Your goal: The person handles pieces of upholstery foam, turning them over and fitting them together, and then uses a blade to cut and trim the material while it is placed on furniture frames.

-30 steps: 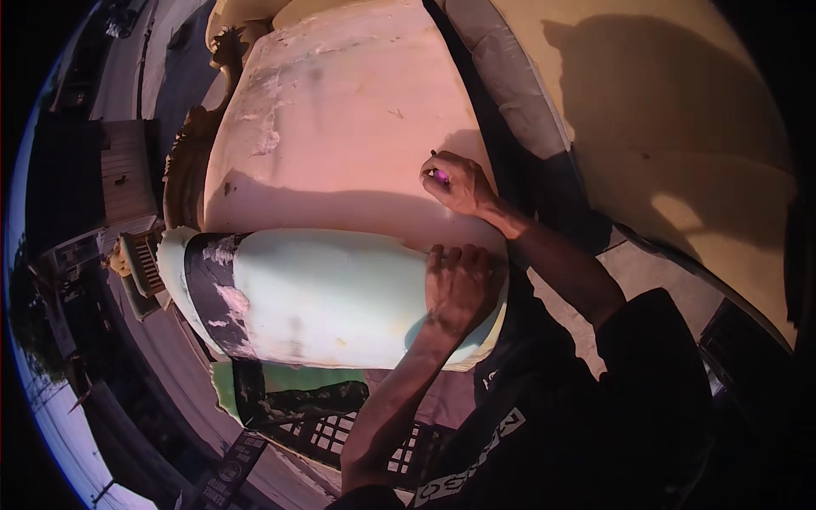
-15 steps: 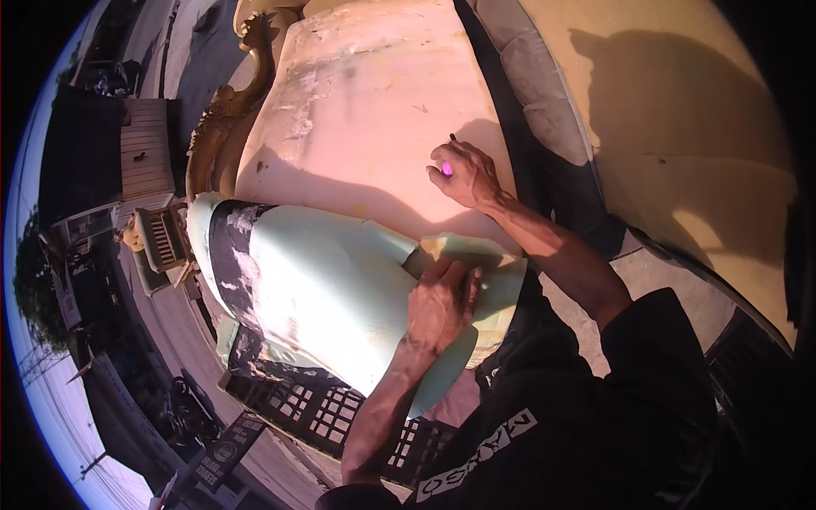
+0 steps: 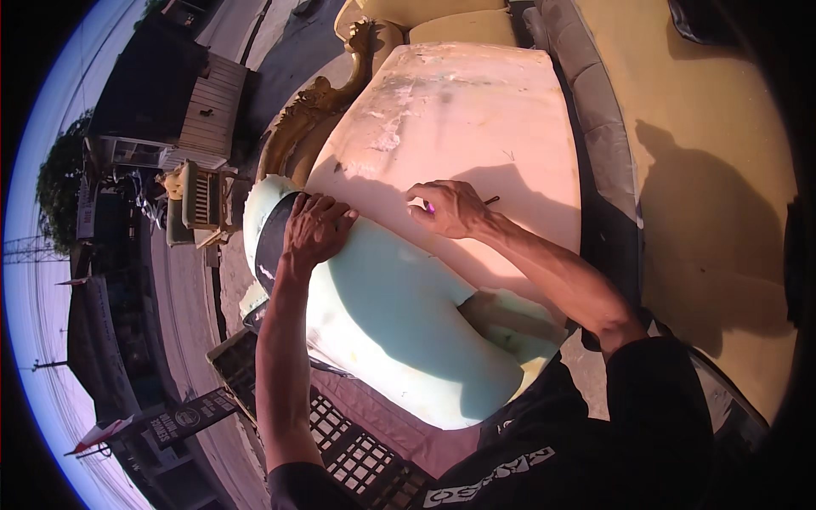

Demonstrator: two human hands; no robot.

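The left hand (image 3: 318, 228) lay with bent fingers on the pale green foam (image 3: 387, 276), beside its black band (image 3: 272, 236); whether it gripped the foam, I could not tell; the right hand (image 3: 450, 210) was curled around a small purple object (image 3: 429, 207), mostly hidden, above the pink foam sheet (image 3: 467, 110); the green foam lay curved along that sheet's near end; a carved gold frame (image 3: 321, 98) stood left of the sheet.

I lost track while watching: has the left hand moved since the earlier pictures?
Yes, leftward: against the pink foam slab, the left hand went from the right end of the pale green foam to beside its dark band.
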